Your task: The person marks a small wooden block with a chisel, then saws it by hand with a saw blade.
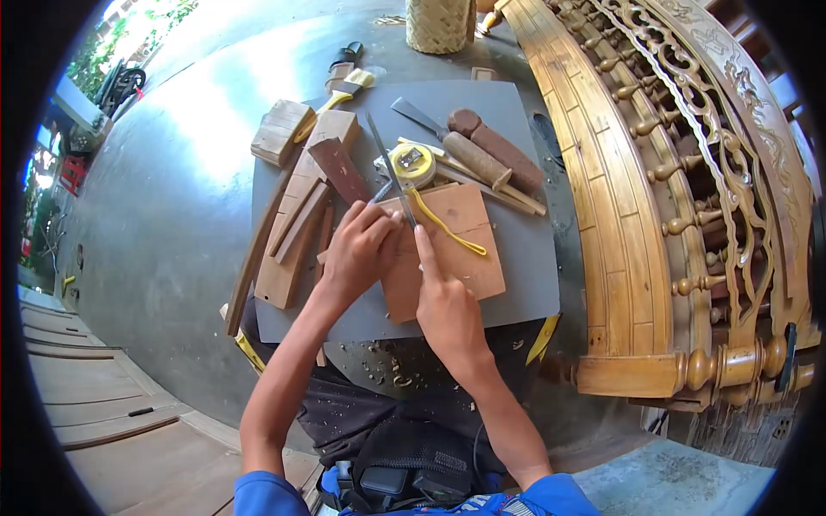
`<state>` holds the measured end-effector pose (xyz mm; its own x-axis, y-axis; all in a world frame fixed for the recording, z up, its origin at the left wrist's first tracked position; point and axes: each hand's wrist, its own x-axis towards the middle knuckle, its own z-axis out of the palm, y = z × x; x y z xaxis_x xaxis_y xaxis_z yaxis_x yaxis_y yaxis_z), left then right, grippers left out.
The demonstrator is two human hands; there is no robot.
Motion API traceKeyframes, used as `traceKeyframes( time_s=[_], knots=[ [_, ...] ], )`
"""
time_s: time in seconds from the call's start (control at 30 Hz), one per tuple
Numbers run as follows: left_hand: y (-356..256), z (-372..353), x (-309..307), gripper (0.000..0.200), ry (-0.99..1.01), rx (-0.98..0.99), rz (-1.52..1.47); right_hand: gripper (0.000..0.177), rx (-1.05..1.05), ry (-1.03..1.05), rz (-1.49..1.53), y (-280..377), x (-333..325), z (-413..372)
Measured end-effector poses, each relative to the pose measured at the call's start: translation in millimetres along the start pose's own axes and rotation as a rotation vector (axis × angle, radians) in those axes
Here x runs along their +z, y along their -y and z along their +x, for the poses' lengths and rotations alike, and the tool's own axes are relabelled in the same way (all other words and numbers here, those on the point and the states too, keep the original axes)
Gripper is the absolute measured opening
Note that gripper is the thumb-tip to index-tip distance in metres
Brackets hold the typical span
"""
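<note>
My left hand (360, 245) is closed, and a short blue-grey rod (380, 192) sticks out past its fingertips. My right hand (452, 314) has its index finger stretched along a thin dark file (391, 168), with the other fingers curled; the file's near end is hidden under the hand. File and rod lie close together over a square wooden block (465, 215). Just beyond them is a yellow tape measure (413, 163), its yellow strap (447, 228) trailing over the block. Left of my left hand stands a wooden hand plane (297, 215) with a dark reddish wedge-shaped piece (340, 168).
On the grey board (516, 292) are a chisel (456, 146), a dark brown block (503, 155), a wooden block (282, 131) and a yellow-handled brush (340, 96). A carved wooden bench (602, 215) stands at the right. Wood shavings (391, 365) lie below the board.
</note>
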<state>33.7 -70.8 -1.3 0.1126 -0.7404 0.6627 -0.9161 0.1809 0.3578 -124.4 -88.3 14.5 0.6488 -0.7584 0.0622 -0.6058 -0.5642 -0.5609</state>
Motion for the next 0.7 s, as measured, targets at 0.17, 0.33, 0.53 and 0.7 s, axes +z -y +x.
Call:
traceKeyframes(
  time_s=[0.17,0.33,0.53,0.7],
  knots=[
    [-2,-5,-3,0.009,0.025,-0.091,-0.038,0.070,-0.015,0.041,0.032,-2,-19,-29],
    [-5,-5,-5,0.007,0.134,-0.006,-0.135,0.056,-0.073,-0.195,0.329,-30,-18,-76],
    [-7,25,5,0.026,0.051,-0.046,-0.015,0.050,0.154,-0.253,0.453,-49,-24,-113],
    [40,94,20,0.053,0.542,-0.477,0.135,0.050,0.129,-0.336,0.446,-58,-24,-126]
  ],
)
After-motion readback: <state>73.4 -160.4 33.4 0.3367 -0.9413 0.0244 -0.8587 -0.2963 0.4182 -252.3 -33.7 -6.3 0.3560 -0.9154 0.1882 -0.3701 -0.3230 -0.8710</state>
